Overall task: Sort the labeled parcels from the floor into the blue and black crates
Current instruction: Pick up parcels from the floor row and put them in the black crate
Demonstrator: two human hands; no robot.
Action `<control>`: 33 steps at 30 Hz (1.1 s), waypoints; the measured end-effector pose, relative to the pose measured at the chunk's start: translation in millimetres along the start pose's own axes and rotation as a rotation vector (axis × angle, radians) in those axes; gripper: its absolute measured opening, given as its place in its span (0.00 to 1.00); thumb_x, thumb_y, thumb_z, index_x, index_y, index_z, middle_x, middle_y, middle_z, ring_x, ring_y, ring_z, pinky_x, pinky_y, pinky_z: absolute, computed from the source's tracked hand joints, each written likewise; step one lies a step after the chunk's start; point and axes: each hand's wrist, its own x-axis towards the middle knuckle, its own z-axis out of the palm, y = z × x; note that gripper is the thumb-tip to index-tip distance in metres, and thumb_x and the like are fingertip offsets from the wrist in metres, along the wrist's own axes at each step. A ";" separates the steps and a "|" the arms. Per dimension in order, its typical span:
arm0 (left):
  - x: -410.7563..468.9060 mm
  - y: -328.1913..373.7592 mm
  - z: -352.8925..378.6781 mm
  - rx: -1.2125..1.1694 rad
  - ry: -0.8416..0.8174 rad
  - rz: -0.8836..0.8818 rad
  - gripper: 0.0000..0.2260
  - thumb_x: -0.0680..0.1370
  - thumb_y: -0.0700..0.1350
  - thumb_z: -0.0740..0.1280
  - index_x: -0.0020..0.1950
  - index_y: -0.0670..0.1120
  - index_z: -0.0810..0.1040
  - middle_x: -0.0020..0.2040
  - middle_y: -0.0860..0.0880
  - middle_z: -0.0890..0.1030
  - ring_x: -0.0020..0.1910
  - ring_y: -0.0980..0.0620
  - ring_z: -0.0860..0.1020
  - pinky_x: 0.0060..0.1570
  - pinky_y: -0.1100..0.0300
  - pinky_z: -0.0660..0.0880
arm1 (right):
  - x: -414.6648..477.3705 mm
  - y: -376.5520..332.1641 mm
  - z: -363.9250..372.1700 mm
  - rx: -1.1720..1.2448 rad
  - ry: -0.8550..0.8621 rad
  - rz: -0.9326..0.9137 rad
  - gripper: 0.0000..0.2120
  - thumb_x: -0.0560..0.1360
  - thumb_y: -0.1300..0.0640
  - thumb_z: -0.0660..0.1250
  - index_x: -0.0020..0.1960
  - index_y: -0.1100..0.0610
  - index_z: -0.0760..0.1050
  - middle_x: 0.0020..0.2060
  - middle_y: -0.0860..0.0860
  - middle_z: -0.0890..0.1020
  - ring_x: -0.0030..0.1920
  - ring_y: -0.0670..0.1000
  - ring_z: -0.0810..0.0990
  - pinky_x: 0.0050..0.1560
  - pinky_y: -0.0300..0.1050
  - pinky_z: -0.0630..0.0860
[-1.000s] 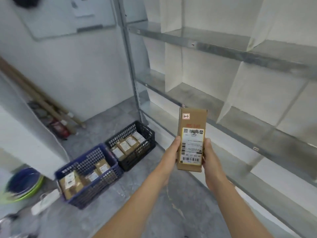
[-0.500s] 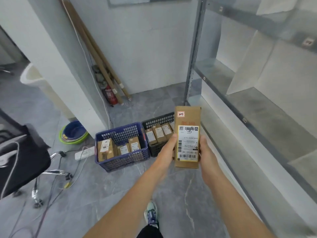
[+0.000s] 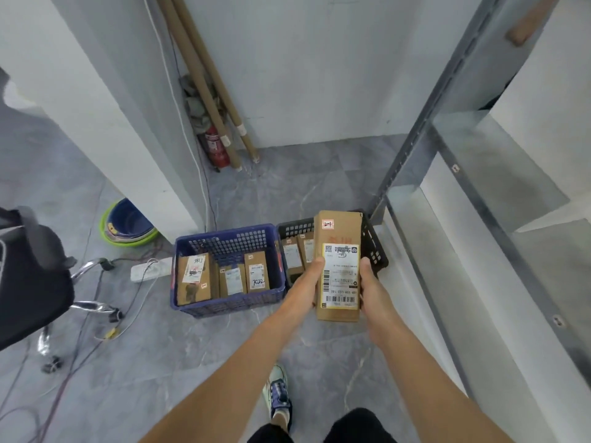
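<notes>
Carried nearer, the parcel, gripped by left hand and right hand, now fronts the right black crate, probably its destination.

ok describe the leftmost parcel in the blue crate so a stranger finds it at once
Find the blue crate on the grey floor, left of the black crate. Of the brown parcels inside, take the leftmost parcel, against the crate's left wall. Only its white label sits crooked; its neighbours' labels sit straight.
</notes>
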 end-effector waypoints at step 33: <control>489.6 -127.6 -59.0 -0.008 0.357 -0.500 0.45 0.61 0.86 0.52 0.69 0.64 0.76 0.75 0.48 0.73 0.74 0.42 0.70 0.72 0.35 0.64 | 501.6 93.3 61.5 -0.258 -0.140 0.470 0.25 0.89 0.41 0.48 0.64 0.52 0.79 0.47 0.47 0.85 0.42 0.43 0.84 0.33 0.36 0.77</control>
